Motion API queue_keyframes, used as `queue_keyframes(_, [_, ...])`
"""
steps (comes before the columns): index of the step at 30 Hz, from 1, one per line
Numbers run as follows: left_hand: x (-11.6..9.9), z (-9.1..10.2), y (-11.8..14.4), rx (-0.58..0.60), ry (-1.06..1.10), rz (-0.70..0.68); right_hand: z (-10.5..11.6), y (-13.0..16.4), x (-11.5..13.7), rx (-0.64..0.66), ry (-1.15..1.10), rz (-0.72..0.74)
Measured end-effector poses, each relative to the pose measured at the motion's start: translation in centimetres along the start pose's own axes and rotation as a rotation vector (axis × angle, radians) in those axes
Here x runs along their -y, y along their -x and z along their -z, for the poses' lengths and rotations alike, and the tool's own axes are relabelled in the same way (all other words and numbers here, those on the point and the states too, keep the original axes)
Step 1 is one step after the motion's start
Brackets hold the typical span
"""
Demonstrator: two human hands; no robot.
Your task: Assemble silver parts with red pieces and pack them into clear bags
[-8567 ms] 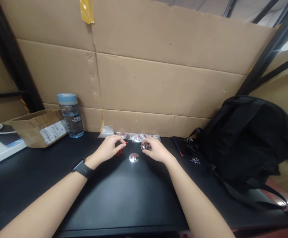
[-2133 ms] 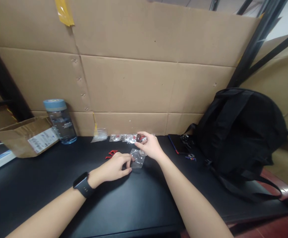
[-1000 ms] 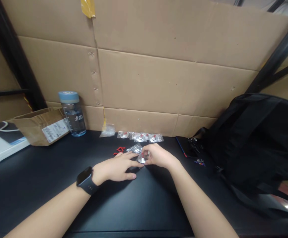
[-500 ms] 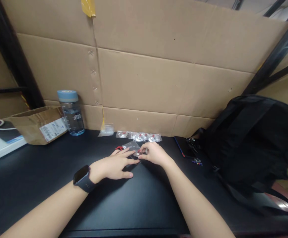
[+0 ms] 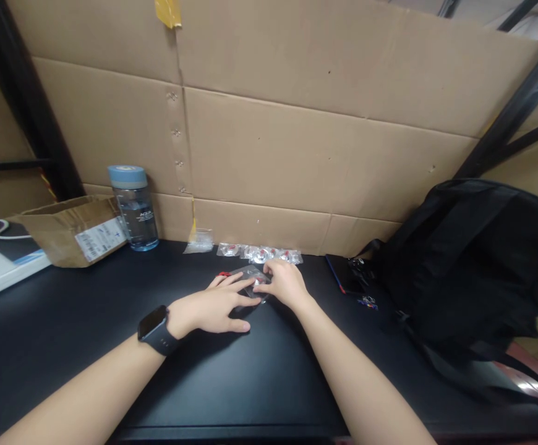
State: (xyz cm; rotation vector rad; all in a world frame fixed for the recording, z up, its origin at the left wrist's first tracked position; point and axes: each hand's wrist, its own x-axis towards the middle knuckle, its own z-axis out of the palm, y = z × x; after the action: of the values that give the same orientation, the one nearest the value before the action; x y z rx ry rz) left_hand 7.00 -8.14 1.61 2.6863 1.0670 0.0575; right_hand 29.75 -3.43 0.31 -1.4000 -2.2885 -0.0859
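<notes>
Both hands meet at the middle of the black desk [image 5: 260,383], over a small clear plastic bag [image 5: 250,275] that lies flat on the desk surface. The left hand [image 5: 213,307] rests palm down with its fingers stretched out flat, fingertips pressing the near edge of the bag; a black smartwatch [image 5: 154,321] sits on that wrist. The right hand [image 5: 282,283] is curled loosely, its fingertips pinching at the right side of the same bag; a small part with a touch of red shows there, but whether the fingers hold it or only the plastic cannot be told. A few small red pieces [image 5: 223,274] peek out just beyond the left fingers.

Behind the hands, a row of small sealed packets [image 5: 262,253] with silvery and red contents lies along the foot of the cardboard wall [image 5: 297,142]; one more clear packet [image 5: 198,242] sits a little apart to their left. Farther left stands a clear water bottle [image 5: 133,207] with a pale blue cap, upright, and beside it a brown paper mailer [image 5: 72,228] with a white label. To the right, a dark phone [image 5: 341,275] lies near a black backpack [image 5: 468,259] that slumps against the wall, with keys [image 5: 366,301] just in front.
</notes>
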Motion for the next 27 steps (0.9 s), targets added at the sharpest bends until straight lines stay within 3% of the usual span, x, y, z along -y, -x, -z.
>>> queue_keyframes(12, [-0.1,0.0,-0.2,-0.091,0.097,-0.067,-0.3,-0.2,0.3,-0.029,0.065,-0.073])
queue_keyframes(18, [0.5,0.4,-0.3,-0.111,0.125,-0.045,-0.3,0.0,0.2,0.038,-0.023,-0.046])
queue_keyframes(23, [0.9,1.0,-0.4,-0.257,0.127,-0.071,0.9,0.2,0.0,0.106,-0.181,0.091])
queue_keyframes(27, [1.5,0.1,-0.9,-0.363,0.083,-0.019,1.7,0.3,-0.2,0.158,-0.331,0.132])
